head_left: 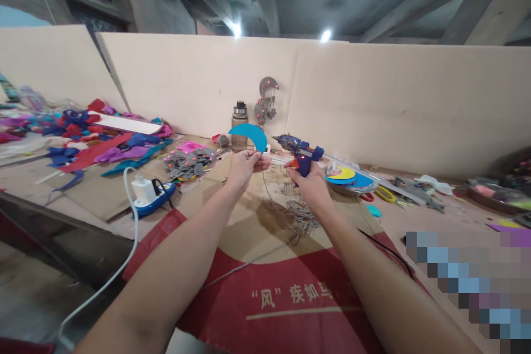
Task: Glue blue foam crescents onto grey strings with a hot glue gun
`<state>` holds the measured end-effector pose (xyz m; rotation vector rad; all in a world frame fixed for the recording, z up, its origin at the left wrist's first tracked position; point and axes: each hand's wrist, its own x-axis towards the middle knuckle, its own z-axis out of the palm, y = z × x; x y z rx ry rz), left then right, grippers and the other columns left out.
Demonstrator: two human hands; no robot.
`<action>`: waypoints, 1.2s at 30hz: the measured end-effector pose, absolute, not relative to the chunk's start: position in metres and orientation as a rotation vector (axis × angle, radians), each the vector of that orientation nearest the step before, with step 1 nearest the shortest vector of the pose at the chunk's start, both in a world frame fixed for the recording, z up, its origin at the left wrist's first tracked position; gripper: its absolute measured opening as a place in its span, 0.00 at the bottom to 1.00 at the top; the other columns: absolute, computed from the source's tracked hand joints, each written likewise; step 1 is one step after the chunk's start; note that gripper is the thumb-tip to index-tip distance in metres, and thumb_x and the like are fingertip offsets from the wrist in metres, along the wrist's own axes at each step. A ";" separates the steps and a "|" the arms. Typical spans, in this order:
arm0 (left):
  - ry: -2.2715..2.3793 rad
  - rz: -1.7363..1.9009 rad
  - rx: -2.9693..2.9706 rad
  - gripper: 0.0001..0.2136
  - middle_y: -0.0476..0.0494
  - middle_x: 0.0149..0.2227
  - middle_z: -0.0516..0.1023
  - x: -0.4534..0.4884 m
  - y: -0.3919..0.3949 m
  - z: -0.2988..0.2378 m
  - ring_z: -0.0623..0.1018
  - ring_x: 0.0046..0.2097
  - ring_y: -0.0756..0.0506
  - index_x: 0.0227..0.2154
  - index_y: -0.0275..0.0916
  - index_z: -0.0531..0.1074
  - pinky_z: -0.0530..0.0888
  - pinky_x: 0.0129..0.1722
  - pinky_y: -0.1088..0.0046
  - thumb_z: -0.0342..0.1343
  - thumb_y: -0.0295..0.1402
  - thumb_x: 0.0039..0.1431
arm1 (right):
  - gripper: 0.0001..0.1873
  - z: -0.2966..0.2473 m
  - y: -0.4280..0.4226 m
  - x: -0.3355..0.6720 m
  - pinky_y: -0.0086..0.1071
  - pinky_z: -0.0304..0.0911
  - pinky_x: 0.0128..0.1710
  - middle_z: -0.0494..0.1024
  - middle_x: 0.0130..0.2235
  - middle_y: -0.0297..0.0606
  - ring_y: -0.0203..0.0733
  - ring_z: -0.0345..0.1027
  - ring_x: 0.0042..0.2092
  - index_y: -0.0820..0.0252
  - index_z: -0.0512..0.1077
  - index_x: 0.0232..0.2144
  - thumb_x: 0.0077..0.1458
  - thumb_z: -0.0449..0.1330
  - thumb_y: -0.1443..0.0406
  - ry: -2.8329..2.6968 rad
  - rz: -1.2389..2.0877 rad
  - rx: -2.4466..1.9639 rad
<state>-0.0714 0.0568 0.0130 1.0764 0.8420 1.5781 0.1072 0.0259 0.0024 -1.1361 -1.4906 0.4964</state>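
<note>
Between the fingers of my left hand [249, 167] is a blue crescent-shaped felt piece [252, 134], held up over the table. Some grey cord hangs just below that hand. My right hand [309, 182] is wrapped around the handle of a blue hot glue gun [302, 152]. Its nozzle points left toward the crescent, with a gap between them. A small red light glows on the gun's body. Beneath my hands, a tangle of grey cord [302, 217] lies on the cardboard sheet [249, 235].
Behind the crescent stands a bottle [239, 116]. A grey moon ornament [269, 88] is at the board. A power strip [154, 200] and coloured fabric scraps [112, 152] lie left. To the right are a dish of felt pieces [363, 180] and yellow-handled scissors [385, 194].
</note>
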 end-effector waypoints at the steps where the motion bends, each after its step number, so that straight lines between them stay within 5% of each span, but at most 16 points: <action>1: 0.841 1.577 1.080 0.06 0.44 0.25 0.78 -0.071 0.056 0.013 0.77 0.24 0.51 0.28 0.31 0.70 0.77 0.38 0.69 0.53 0.24 0.61 | 0.20 0.002 0.025 0.106 0.34 0.64 0.30 0.75 0.29 0.35 0.39 0.65 0.27 0.57 0.70 0.40 0.49 0.60 0.52 -1.496 0.499 -1.143; 22: 0.875 1.531 1.211 0.08 0.42 0.24 0.78 -0.066 0.049 0.016 0.79 0.27 0.49 0.25 0.33 0.71 0.78 0.36 0.68 0.55 0.27 0.60 | 0.17 0.007 0.017 0.101 0.40 0.64 0.42 0.77 0.36 0.43 0.50 0.70 0.42 0.58 0.71 0.41 0.52 0.57 0.56 -1.666 0.373 -1.160; 36: 0.865 1.570 1.207 0.08 0.43 0.25 0.78 -0.068 0.047 0.017 0.78 0.25 0.50 0.25 0.32 0.70 0.77 0.34 0.70 0.54 0.28 0.60 | 0.23 0.006 0.017 0.103 0.42 0.62 0.48 0.78 0.44 0.46 0.50 0.69 0.44 0.60 0.71 0.50 0.53 0.57 0.56 -1.703 0.282 -1.178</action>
